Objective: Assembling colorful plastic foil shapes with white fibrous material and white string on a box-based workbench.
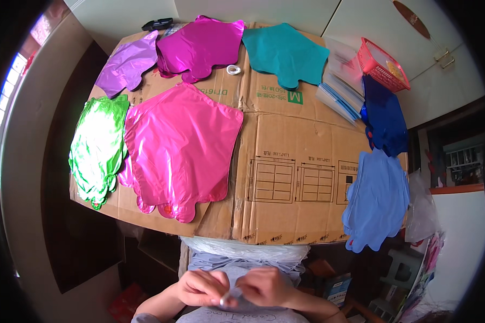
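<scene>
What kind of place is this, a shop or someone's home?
Probably a home or small workshop used for sorting party balloons. Flattened cardboard serves as a worktop, covered with stacks of flat foil balloons in many colours, with white cupboards behind and a red basket.

Only a small part of the person is visible, at the lower edge of the head view. The left hand (199, 288) and the right hand (267, 285) are both bare: there are no gloves, and I cannot see any ring, watch or bracelet on them. The forearms behind the hands are bare too, so no sleeve reaches the wrists. Just below the hands there is a grey shirt (242, 315) of soft cloth, with a line of thin dark lettering across the chest. Above the hands the same grey cloth shows some folds.
</scene>
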Available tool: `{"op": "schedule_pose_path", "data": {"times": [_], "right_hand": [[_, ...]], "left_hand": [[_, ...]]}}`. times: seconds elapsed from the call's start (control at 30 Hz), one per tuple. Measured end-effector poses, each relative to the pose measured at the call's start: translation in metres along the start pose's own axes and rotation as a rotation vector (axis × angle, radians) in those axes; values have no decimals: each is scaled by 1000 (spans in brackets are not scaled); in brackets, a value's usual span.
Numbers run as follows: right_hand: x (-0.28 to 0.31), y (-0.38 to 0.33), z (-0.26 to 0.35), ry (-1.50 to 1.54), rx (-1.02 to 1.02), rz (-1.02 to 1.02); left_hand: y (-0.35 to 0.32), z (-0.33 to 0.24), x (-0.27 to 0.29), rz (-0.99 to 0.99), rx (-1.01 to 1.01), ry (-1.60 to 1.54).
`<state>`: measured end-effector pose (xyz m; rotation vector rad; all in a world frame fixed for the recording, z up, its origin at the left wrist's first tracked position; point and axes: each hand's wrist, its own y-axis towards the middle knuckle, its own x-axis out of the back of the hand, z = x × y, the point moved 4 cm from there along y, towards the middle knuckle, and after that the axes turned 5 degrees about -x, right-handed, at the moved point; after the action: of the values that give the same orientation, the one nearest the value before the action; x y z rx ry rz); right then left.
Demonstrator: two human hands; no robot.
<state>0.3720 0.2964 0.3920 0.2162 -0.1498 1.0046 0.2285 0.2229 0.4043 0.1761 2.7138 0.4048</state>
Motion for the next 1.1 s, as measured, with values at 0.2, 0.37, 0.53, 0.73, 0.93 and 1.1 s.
{"op": "schedule_pose_path", "data": {"times": [0.2,0.37,0.53,0.73,0.93,1.1], "right_hand": [[10,3,7,29,-26,78],[-11,5,16,-30,126,91],[-11,10,3,-2,60,-40],[-7,11,4,43,36,38],[-24,14,1,108,93,9],[-22,15,-5,140,120,58]], "left_hand": [[2,-4,-2,180,45,105],[-1,-9,15,-41,94,802],[-6,-10,11,47,13,123],[0,-19,12,131,236,739],[-4,-23,24,-256,135,560],[-1,-21,17,140,188,188]]}}
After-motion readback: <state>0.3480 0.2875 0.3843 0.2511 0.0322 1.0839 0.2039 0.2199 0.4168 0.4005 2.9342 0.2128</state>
